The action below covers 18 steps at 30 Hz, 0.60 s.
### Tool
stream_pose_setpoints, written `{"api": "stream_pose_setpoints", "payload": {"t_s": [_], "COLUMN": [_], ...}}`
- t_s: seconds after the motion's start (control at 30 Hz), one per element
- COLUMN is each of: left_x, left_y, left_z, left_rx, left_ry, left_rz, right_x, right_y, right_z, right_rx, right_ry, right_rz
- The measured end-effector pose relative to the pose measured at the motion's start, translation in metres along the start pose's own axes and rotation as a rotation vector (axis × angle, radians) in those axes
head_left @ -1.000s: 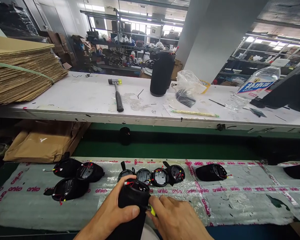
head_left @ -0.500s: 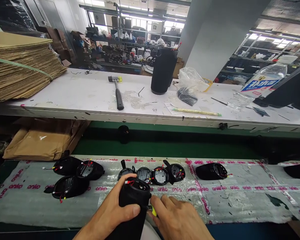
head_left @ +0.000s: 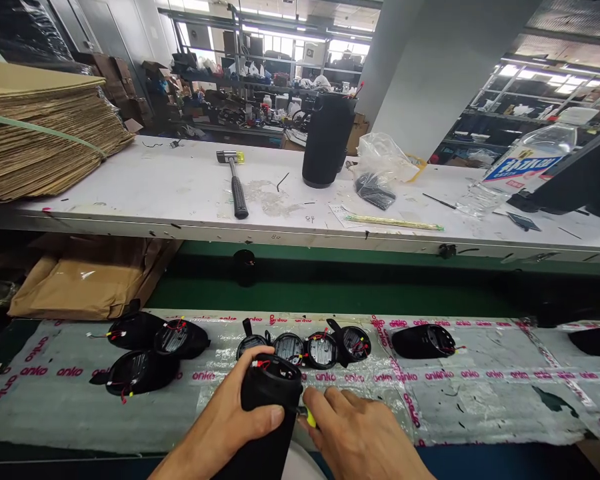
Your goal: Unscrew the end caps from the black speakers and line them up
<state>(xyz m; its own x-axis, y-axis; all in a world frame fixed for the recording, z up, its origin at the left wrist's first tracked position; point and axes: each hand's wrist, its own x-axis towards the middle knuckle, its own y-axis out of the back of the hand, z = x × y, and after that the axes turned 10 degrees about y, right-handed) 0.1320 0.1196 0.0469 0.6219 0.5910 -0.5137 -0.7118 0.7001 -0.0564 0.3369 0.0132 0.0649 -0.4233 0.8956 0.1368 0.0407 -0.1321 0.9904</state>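
Note:
My left hand (head_left: 230, 417) is wrapped round a black cloth-covered cylinder (head_left: 269, 393), which looks like a speaker body. Its open upper end faces away from me and shows a dark inside with a small red and white wire connector. In my right hand (head_left: 363, 430), closed fingers grip a small tool with a yellow-green handle (head_left: 311, 418). The tool's dark front end meets the cylinder's right side, just below the rim. My fingers hide most of the tool, so its kind is unclear.
Similar black cylinders with red and yellow wires lie on the plastic-covered bench, including a left group (head_left: 145, 373), a middle row (head_left: 323, 350) and a right one (head_left: 423, 341). The white shelf holds a hammer (head_left: 237, 193), a standing cylinder (head_left: 327, 143) and a bottle (head_left: 523, 163).
The cylinder and both hands sit very slightly farther right in the picture. Both grips stay the same, and the tool remains at the cylinder's side.

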Motion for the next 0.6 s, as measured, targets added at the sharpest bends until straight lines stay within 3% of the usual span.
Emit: {"api": "stream_pose_setpoints", "payload": {"t_s": [0.6], "left_x": [-0.0016], "left_y": [-0.0023], "left_z": [0.0028], "left_rx": [0.039], "left_ry": [0.004], "left_rz": [0.027], "right_x": [0.0004], "right_y": [0.0014], "right_z": [-0.0017], "right_rx": [-0.005], "right_ry": [-0.006], "right_rz": [-0.030]}}
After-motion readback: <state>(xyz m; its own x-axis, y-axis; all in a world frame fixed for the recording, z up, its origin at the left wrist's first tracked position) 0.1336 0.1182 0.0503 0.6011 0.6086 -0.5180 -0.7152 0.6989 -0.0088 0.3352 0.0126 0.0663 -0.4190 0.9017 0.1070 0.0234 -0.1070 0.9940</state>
